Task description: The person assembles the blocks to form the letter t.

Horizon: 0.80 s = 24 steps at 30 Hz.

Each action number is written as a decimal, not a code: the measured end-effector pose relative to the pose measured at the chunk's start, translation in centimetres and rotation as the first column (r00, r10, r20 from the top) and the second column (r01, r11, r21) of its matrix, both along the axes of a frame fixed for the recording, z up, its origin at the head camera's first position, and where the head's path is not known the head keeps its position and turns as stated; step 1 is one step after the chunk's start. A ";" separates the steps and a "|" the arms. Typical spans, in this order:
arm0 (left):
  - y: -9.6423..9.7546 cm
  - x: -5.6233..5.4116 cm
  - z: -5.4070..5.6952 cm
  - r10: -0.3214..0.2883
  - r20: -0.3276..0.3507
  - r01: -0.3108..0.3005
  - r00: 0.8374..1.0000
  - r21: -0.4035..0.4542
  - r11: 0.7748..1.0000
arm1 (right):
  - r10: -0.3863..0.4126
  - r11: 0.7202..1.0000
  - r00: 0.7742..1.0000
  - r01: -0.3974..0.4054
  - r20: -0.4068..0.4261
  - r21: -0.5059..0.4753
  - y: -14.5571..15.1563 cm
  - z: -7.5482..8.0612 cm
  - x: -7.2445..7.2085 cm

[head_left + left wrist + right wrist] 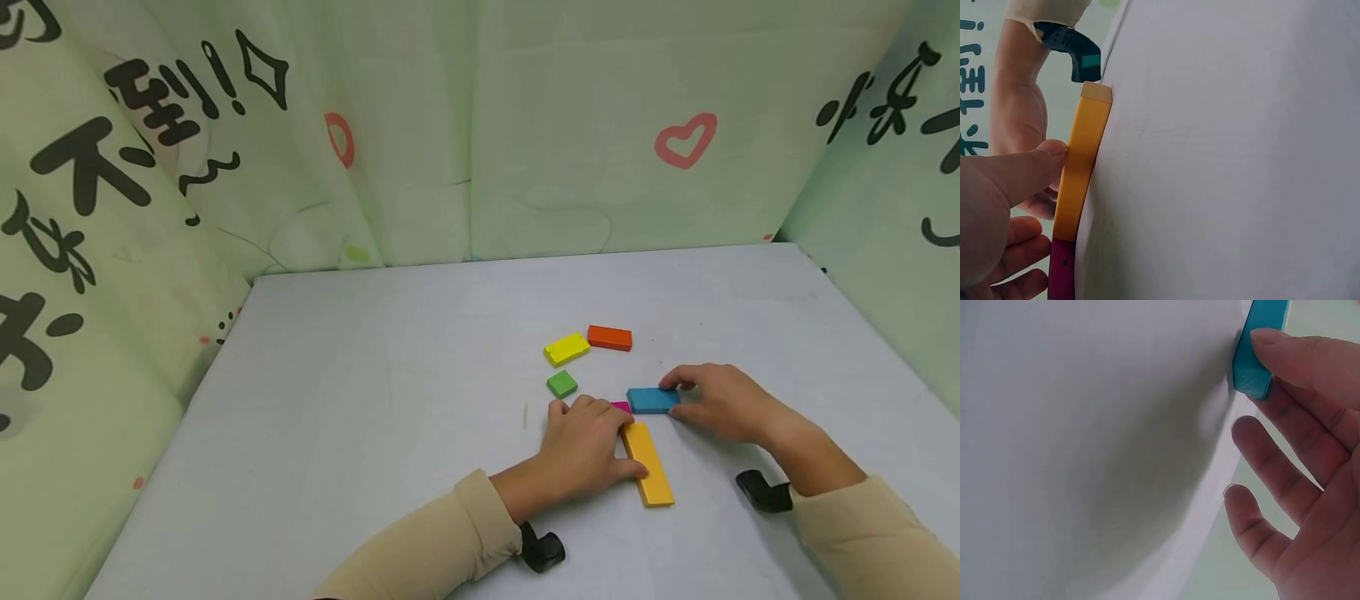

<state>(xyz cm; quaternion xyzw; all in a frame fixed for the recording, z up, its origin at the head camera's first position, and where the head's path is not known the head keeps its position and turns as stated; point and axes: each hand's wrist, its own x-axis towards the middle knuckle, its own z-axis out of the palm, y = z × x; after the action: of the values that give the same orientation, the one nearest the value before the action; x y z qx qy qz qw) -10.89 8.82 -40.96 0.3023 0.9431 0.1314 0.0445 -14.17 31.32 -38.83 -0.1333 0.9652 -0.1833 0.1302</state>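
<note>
In the head view my left hand (pixel 585 450) lies over the left side of a long orange-yellow block (pixel 654 475) and a magenta block (pixel 622 407), largely covered by the fingers. In the left wrist view the thumb (pixel 1054 149) touches the upper edge of the orange-yellow block (pixel 1082 156), and other fingertips rest at the magenta block (pixel 1062 269), end to end with it. My right hand (pixel 723 404) pinches the right end of a flat blue block (pixel 649 401) between thumb and index finger. The blue block's left end is right at the magenta one.
Beyond the hands lie a green block (pixel 562 384), a yellow block (pixel 567 349) and a red-orange block (pixel 610 337), the last two corner to corner. The white table (pixel 360 417) is bordered by a pale green printed curtain (pixel 540 125) at the back and sides.
</note>
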 end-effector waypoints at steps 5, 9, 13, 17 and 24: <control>0.0 0.0 0.0 0.000 -0.001 0.000 1.000 -0.001 1.000 | 0.015 1.000 1.000 -0.015 0.014 0.003 0.0 0.0 0.1; 0.0 0.0 0.0 -0.001 -0.002 0.001 1.000 -0.001 1.000 | 0.016 1.000 1.000 -0.016 0.019 0.004 -0.1 0.1 0.3; 0.0 0.0 0.0 0.002 -0.002 -0.002 1.000 -0.003 1.000 | 0.017 1.000 1.000 -0.017 0.023 -0.001 -0.2 0.1 0.4; 0.0 0.0 0.0 0.002 -0.002 -0.002 1.000 -0.010 1.000 | 0.020 1.000 1.000 -0.020 0.019 -0.003 -0.3 0.1 0.5; 0.0 0.0 0.1 0.007 0.009 -0.007 1.000 -0.017 1.000 | 0.020 1.000 1.000 -0.020 0.012 0.004 -0.2 0.0 0.6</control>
<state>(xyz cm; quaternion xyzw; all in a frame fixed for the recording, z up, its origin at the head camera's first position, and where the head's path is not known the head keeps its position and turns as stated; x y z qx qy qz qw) -10.86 8.83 -40.81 0.2980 0.9450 0.1250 0.0507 -13.55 31.17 -38.85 -0.1415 0.9634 -0.1809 0.1380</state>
